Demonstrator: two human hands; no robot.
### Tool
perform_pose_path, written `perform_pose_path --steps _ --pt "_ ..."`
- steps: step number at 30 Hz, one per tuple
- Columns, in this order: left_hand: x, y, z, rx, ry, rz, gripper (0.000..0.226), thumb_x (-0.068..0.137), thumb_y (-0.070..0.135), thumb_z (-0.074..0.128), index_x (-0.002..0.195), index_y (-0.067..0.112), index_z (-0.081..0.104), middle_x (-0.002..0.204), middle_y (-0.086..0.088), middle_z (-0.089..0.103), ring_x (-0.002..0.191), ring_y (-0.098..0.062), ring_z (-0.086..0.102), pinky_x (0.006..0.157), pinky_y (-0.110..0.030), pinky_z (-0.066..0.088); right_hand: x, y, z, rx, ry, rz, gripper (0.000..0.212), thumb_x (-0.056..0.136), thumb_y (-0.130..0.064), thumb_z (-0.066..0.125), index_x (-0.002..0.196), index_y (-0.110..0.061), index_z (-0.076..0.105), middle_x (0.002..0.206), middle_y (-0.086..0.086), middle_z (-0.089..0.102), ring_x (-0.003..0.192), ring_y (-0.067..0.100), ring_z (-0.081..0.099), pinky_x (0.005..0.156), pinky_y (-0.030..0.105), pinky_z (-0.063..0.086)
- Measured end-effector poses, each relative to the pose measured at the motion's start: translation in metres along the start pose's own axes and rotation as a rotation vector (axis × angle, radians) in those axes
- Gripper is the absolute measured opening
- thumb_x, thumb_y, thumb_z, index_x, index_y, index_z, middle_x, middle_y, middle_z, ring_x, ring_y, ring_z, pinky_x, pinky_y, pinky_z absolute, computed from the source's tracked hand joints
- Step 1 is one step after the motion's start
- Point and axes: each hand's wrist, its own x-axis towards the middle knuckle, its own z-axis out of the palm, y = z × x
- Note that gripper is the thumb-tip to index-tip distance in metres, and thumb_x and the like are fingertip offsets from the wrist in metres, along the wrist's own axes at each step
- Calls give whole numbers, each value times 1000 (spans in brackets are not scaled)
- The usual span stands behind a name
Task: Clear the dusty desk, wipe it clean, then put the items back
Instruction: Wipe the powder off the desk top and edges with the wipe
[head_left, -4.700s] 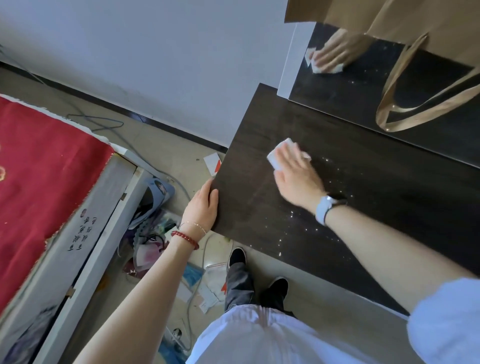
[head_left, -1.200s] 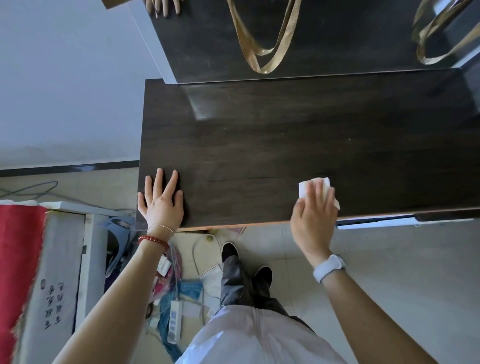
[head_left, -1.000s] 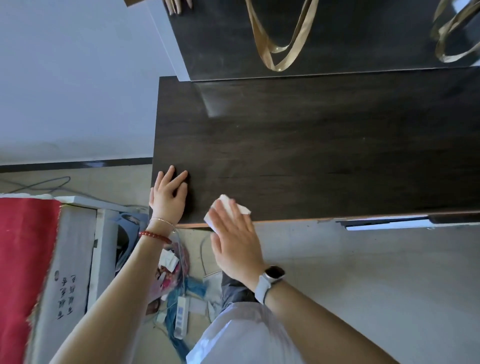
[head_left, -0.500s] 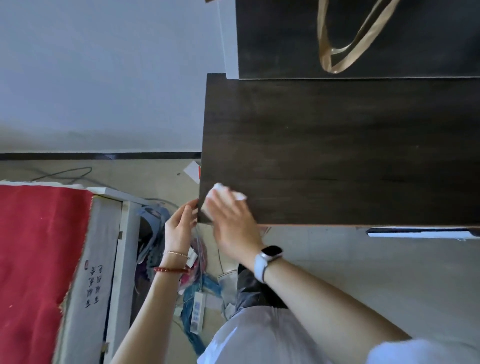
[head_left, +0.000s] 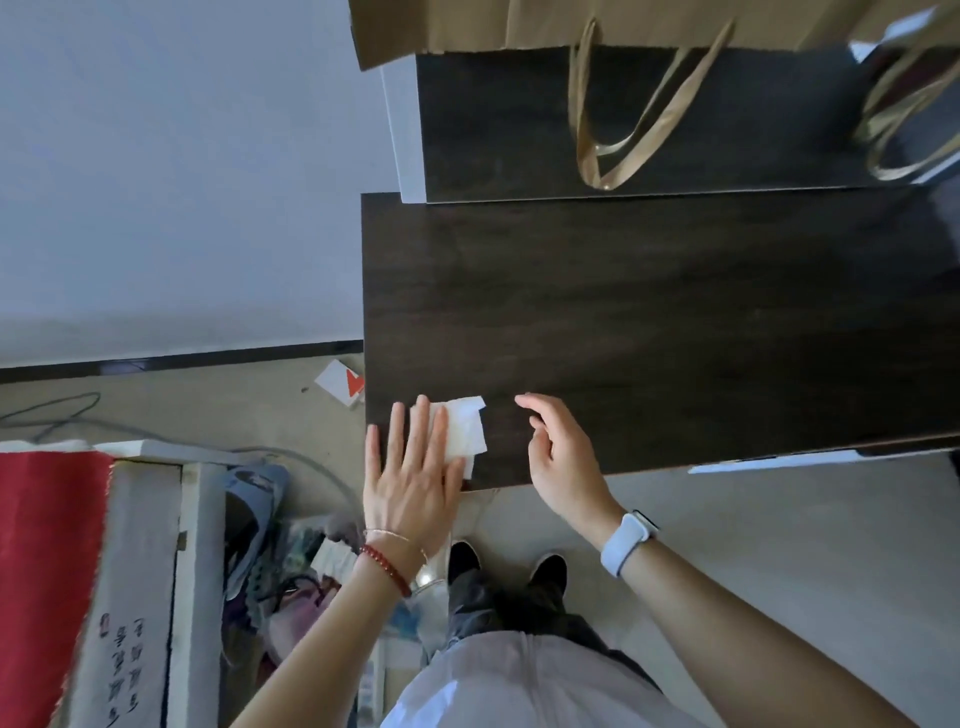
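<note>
A dark wooden desk (head_left: 649, 322) fills the middle of the head view, its top bare. A white wipe (head_left: 467, 428) lies flat at the desk's near left corner. My left hand (head_left: 410, 478) rests on it with straight, spread fingers, covering its left part. My right hand (head_left: 561, 457) hovers just right of the wipe, fingers loosely curled, holding nothing. A dark upright panel (head_left: 649, 119) rises at the desk's back.
A brown paper bag (head_left: 623, 26) with tan ribbon handles (head_left: 623, 140) hangs over the back panel. Left of the desk the floor holds cables, shoes, a red-and-white card (head_left: 343, 382) and a box draped in red cloth (head_left: 47, 571). My feet (head_left: 509, 566) stand below the desk edge.
My right hand has let go of the wipe and moved right. My left hand has come up from beside the desk corner and now lies flat on the wipe.
</note>
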Motion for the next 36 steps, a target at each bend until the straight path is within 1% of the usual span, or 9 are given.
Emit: perform_pose_path --steps 4,8,10,17,22,24,30,33,36 --pt "27 -16 -7 -28 32 -239 73 88 49 7 141 0 17 152 -19 15 142 -26 3 111 -39 -15 3 4 -10 -116 65 -33 41 87 -13 32 121 -5 53 127 10 54 124 19 45 107 16 30" --pt "20 29 -6 -23 -60 131 61 88 44 24 137 8 34 143 -24 36 132 -37 35 109 -42 15 3 39 -39 -682 63 19 45 88 -16 41 133 -15 44 141 12 44 135 31 33 107 61 26" --pt "25 32 -6 12 -70 236 54 88 45 25 136 22 33 142 -23 37 131 -37 36 109 -43 19 3 57 -60 -834 -12 59 48 89 -31 31 137 -25 37 146 7 38 136 30 31 104 62 23" --pt "94 19 -20 -96 -21 -326 72 84 47 20 144 8 11 150 -29 11 140 -41 9 115 -50 5 10 77 -83 -818 -115 -28 49 88 -32 29 136 -25 36 147 4 37 136 23 31 107 55 24" --pt "126 142 -9 -70 -90 162 64 85 45 26 130 4 43 138 -24 43 128 -39 41 104 -54 30 26 100 -127 -767 -81 -76 48 87 -26 29 131 -20 46 144 8 41 134 26 34 109 48 23" --pt "132 150 -6 -14 -95 209 60 85 44 26 127 8 49 139 -20 44 129 -34 41 105 -54 29 36 112 -153 -766 -64 -32 48 86 -27 30 131 -20 46 144 9 41 135 27 34 108 50 22" --pt "171 121 -24 -139 -75 -513 60 94 42 26 143 8 19 153 -21 6 142 -35 2 115 -50 1 47 161 -231 -716 42 15 46 83 -9 58 129 -15 49 142 14 42 134 31 33 107 57 23" --pt "174 236 1 -79 13 -68 64 85 44 22 136 7 36 147 -22 30 136 -39 27 110 -53 21 51 176 -255 -697 122 76 44 81 -4 59 124 -11 52 139 16 46 132 33 36 106 58 26" --pt "143 341 12 16 -95 436 52 84 43 26 127 23 49 140 -11 45 129 -29 42 104 -50 34 57 189 -281 -676 237 189 44 81 -2 58 124 -9 53 137 18 46 131 35 37 105 59 26"
